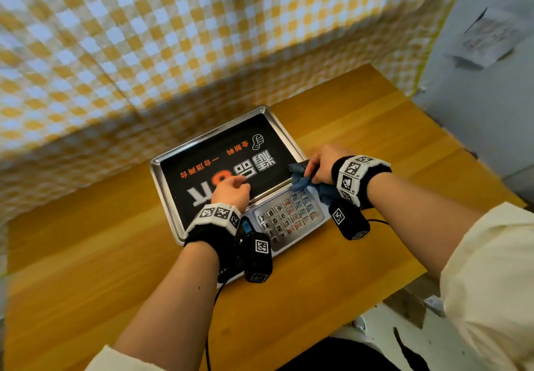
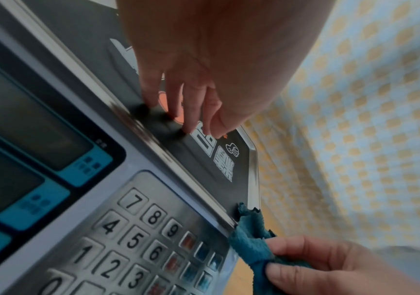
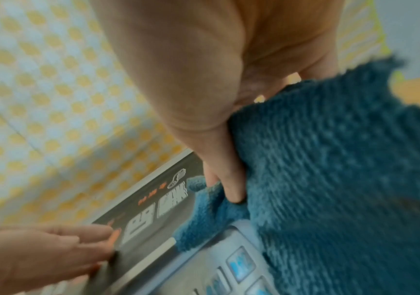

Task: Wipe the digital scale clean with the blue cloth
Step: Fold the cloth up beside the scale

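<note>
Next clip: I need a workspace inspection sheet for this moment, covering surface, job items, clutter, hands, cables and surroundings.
Surface: orange-brown wooden table.
Job's things: silver digital scale with black printed platter and metal keypad; crumpled blue cloth at the platter's near right corner.
Clutter: nothing seen.
Hands: left hand, fingertips on the platter; right hand grips the cloth.
Cables: black cable hanging from the left wrist camera.
Surroundings: yellow-and-white checked fabric behind; grey wall to the right.
</note>
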